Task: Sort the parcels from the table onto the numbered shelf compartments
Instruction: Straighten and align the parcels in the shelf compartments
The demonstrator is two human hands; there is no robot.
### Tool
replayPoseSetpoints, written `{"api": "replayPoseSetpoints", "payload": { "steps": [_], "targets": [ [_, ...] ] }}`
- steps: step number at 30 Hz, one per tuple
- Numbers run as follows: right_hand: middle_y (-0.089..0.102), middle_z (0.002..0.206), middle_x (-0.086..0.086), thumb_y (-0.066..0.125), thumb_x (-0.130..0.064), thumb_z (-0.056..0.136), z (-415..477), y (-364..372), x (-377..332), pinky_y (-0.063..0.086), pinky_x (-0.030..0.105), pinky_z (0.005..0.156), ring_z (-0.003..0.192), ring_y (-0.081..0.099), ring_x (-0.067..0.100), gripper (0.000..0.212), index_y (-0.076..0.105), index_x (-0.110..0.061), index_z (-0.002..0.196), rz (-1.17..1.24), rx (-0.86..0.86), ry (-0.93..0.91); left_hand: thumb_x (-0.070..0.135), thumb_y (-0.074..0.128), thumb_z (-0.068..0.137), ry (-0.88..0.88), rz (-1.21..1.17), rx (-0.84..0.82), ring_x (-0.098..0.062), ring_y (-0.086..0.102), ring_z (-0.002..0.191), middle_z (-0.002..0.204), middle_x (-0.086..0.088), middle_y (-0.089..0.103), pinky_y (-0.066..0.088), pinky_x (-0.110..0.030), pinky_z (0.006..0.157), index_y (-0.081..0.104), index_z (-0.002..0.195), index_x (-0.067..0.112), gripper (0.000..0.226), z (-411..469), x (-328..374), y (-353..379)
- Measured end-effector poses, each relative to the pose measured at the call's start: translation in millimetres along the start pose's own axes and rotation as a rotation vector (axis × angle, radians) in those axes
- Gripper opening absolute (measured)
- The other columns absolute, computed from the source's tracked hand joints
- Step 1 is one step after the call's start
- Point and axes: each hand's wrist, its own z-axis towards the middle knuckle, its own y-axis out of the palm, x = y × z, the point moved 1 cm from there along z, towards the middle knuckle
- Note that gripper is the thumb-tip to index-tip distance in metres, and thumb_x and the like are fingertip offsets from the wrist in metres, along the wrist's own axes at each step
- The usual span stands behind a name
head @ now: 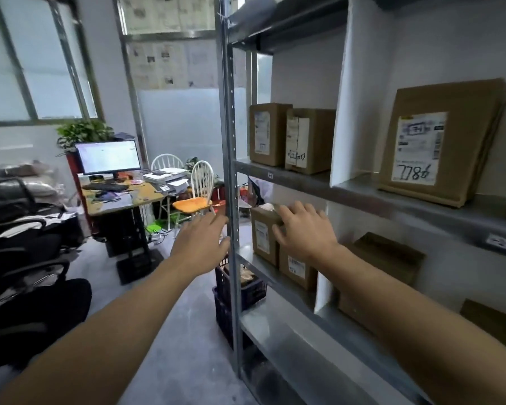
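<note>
**Item 1, hazard.** We judge the main risk to be the near parcel sliding toward 9 o'clock. There the shelf board ends open behind the steel upright. An off-line push from the right hand could tip the parcel over that end, toward the dark crate on the floor at 6 o'clock.

**Item 2, hazard.** The second parcel touches the first on its 4 o'clock side and stands close to the front lip. We think a wrist drawn back carelessly could drag it forward.

**Item 3, hazard.** The compartment tag on the shelf edge above is too small for us to read. We cannot confirm the bay, so a misfile is possible.

**Item 4, grip, right hand.** The fingers are spread and fairly straight, laid over the top front corner of the near parcel and not wrapped round it. The parcel shows at 8 o'clock of the hand, and the second parcel at 5 o'clock, under the wrist.

**Item 5, grip, left hand.** It is spread wide and holds nothing. It sits just beside the upright on its 9 o'clock side, apart from both parcels. We think a knock against the steel is possible.

**Item 6, location.** Both parcels sit in the end bay, with the white divider at their 3 o'clock.
</note>
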Motion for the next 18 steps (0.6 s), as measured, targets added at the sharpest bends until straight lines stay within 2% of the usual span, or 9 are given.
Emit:
{"api": "replayPoseSetpoints", "payload": {
  "steps": [4, 10, 14, 18],
  "targets": [
    [0.051, 0.142, 0.008, 0.038, -0.05, 0.102, 69, 24, 4, 0.038, 0.052, 0.109, 0.133, 0.045, 0.029, 0.044, 0.046, -0.027, 0.139, 0.008, 0.001, -0.028, 0.036, 0.047, 0.096, -0.005, 0.032, -0.011, -0.026, 0.043, 0.123, 0.133, -0.003, 0.051, 0.037, -0.04, 0.099, 0.043, 0.139, 0.021, 0.046, 55, -17, 18],
    [0.052, 0.139, 0.01, 0.038, -0.045, 0.102, 134, 64, -3, 0.039, 0.053, 0.107, 0.129, 0.048, 0.033, 0.042, 0.047, -0.023, 0.138, -0.03, -0.058, -0.02, 0.04, 0.046, 0.096, 0.012, 0.101, -0.17, -0.03, 0.047, 0.12, 0.135, -0.005, 0.05, 0.043, -0.045, 0.096, 0.046, 0.136, 0.022, 0.044, 119, -55, 58],
    [0.053, 0.136, 0.01, 0.039, -0.044, 0.102, 168, 93, -8, 0.041, 0.051, 0.102, 0.125, 0.05, 0.032, 0.039, 0.048, -0.022, 0.132, -0.039, -0.089, 0.036, 0.04, 0.044, 0.094, 0.063, 0.08, -0.138, -0.028, 0.052, 0.114, 0.129, -0.005, 0.055, 0.047, -0.046, 0.092, 0.049, 0.134, 0.022, 0.044, 160, -86, 87],
    [0.056, 0.13, 0.007, 0.041, -0.048, 0.1, 206, 115, -17, 0.042, 0.048, 0.1, 0.123, 0.052, 0.029, 0.039, 0.051, -0.024, 0.13, -0.029, -0.028, 0.124, 0.038, 0.046, 0.094, 0.155, 0.02, -0.055, -0.026, 0.052, 0.112, 0.124, -0.003, 0.057, 0.043, -0.043, 0.089, 0.051, 0.13, 0.022, 0.04, 210, -110, 112]
  ]
}}
